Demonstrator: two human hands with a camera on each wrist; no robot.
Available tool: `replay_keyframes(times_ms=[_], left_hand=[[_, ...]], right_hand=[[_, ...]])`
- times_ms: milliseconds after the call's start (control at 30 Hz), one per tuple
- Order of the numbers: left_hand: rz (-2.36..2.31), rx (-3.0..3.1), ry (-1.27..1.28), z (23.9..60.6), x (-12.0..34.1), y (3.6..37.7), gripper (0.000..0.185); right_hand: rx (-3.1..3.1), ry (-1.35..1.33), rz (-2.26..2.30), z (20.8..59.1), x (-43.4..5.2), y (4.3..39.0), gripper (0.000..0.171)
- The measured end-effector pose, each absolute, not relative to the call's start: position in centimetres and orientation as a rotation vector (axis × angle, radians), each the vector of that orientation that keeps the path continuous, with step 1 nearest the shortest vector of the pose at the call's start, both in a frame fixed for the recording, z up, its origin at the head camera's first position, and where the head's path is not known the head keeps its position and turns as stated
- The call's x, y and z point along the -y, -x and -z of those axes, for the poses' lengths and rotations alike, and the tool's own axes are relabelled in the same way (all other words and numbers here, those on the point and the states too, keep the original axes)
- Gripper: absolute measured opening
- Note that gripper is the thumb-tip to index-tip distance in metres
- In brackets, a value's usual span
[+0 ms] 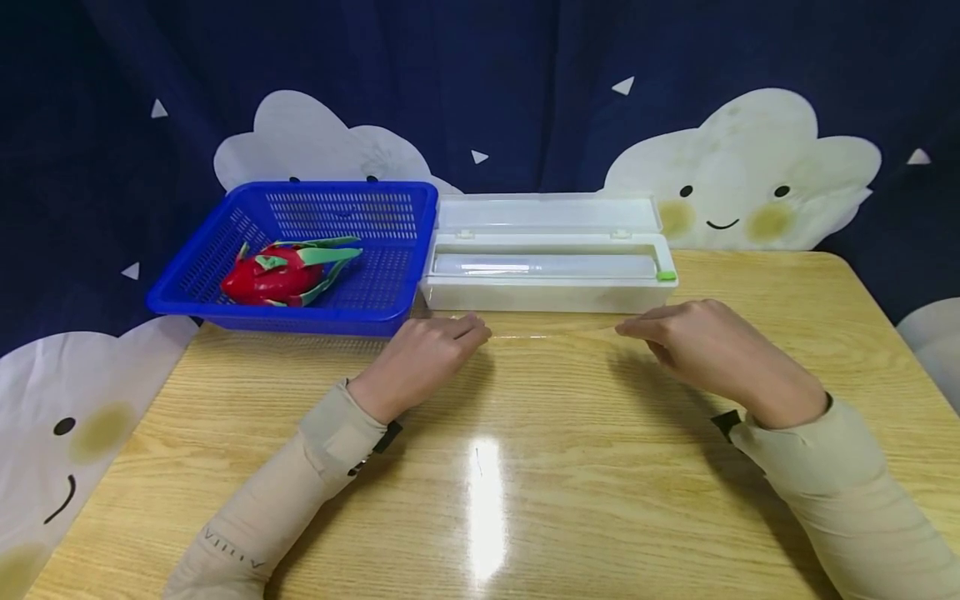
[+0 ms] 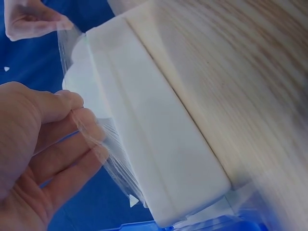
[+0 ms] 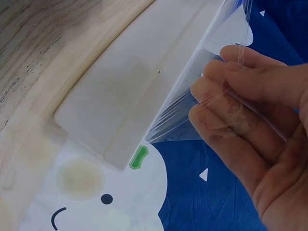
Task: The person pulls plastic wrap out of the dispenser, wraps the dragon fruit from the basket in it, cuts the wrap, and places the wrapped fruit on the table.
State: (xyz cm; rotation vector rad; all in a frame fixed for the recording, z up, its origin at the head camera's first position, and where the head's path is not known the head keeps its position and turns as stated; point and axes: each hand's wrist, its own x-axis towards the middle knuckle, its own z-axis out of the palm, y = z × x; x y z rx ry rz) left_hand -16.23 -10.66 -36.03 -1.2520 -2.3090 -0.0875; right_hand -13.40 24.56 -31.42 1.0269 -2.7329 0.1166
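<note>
A long white cling film dispenser point(image 1: 551, 295) stands at the back of the table with its lid raised. Inside it lies a roll of film point(image 1: 555, 266). Clear cling film point(image 2: 126, 175) stretches out over its front edge. My left hand point(image 1: 422, 360) pinches one corner of this film between thumb and fingers. At the other side my right hand point(image 1: 712, 354) pinches the opposite corner, and the film's edge runs taut between the two hands. In the right wrist view creased film point(image 3: 175, 115) reaches from the dispenser edge to my fingers.
Left of the dispenser stands a blue plastic basket point(image 1: 292, 315) holding a red dragon fruit point(image 1: 273, 277) with green leaf tips. A small green slider point(image 1: 666, 276) sits at the dispenser's right end. Behind hangs a dark blue curtain point(image 1: 510, 100) with cloud prints. The wooden table point(image 1: 600, 500) extends in front.
</note>
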Motion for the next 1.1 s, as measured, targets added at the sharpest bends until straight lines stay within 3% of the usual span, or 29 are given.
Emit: replay_keyframes(times_ms=[1100], left_hand=[[0.058, 2.338, 1.299, 35.0, 10.6, 15.4, 0.014]], right_hand=[[2.774, -1.023, -0.093, 30.8, -24.2, 12.7, 0.034]])
